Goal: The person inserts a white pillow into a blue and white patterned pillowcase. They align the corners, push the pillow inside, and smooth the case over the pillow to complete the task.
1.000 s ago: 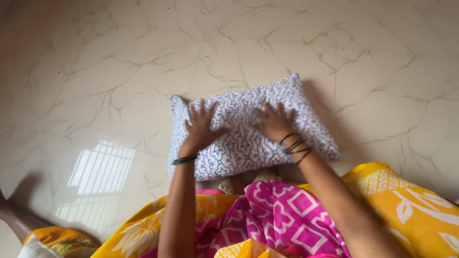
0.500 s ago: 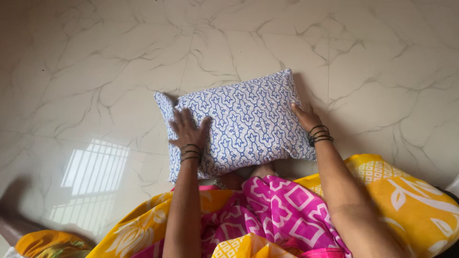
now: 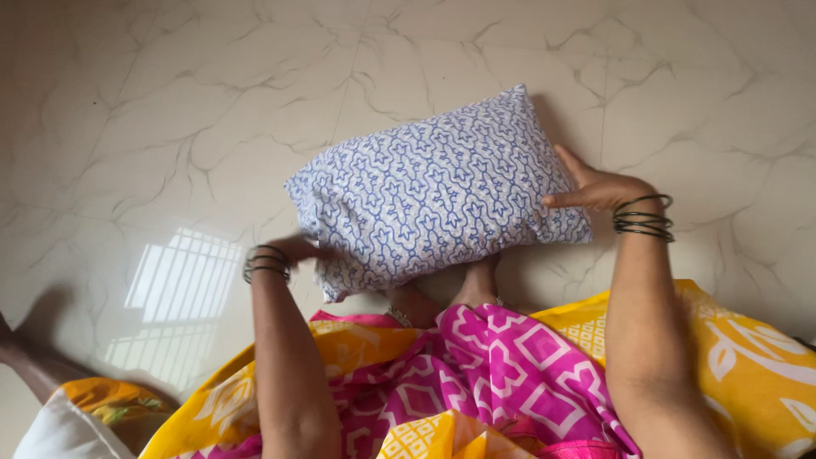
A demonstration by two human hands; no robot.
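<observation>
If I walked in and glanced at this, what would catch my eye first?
Most likely the blue-and-white patterned pillow in the middle, on the pale marbled floor, gripped at its ends by the left hand and right hand. Below it spreads bright pink and yellow cloth over the person's legs.

Blue-and-white patterned pillow [image 3: 438,191]

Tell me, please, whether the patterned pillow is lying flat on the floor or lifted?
Partly lifted: the pillow is held between the left hand and right hand, its near edge raised above the person's feet.
</observation>
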